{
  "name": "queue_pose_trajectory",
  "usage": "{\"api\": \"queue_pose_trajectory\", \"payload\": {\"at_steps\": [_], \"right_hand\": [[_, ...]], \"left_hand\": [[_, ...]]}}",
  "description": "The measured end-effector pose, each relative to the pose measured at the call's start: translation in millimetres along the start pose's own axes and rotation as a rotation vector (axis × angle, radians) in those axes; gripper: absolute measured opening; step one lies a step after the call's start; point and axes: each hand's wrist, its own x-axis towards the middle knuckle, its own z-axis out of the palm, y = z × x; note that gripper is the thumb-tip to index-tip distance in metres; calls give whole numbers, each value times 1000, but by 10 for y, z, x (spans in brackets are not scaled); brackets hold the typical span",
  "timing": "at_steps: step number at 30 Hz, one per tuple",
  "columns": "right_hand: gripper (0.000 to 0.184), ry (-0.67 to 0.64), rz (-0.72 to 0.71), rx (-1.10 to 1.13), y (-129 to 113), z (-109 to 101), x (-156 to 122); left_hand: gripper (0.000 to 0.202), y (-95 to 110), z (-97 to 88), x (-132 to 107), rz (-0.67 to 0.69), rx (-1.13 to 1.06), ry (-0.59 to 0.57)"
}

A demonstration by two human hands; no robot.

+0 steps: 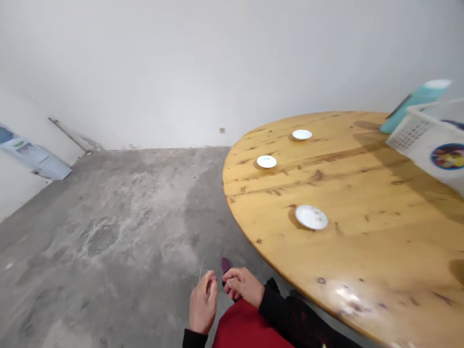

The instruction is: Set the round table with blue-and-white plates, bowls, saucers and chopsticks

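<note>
Head view shows your right hand (pixel 242 284), loosely curled and seemingly empty, nearer than your half-open, seemingly empty left hand (pixel 203 300) to the closest white plate (pixel 311 217), which lies on the wooden table (pixel 369 256) between one and two o'clock from your right hand

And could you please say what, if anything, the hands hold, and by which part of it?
Nothing visible is held: the left hand and right hand are loosely curled; the nearest plate lies on the table.
</note>
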Motion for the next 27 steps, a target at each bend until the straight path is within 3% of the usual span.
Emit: {"api": "queue_pose_trajectory", "payload": {"at_steps": [7, 10, 13, 17, 21, 27], "right_hand": [[18, -37, -64, 73, -927, 124, 1097], [15, -10, -61, 75, -1189, 93, 1407], [17, 3, -71, 76, -1311, 36, 1604], [18, 59, -56, 119, -1351, -49, 1775], [18, 159, -52, 216, -1464, -153, 1996], [22, 428, -137, 340, -1966, -297, 2510]], "left_hand": [[57, -604, -682, 750, -262, 118, 129], [62, -712, -789, 1019, -346, 114, 163], [64, -683, -773, 1327, -373, 76, 86], [55, -538, -731, 1930, -224, 109, -117], [47, -367, -730, 2725, -34, 160, -234], [45, -267, -891, 3911, 170, 136, -418]]}}
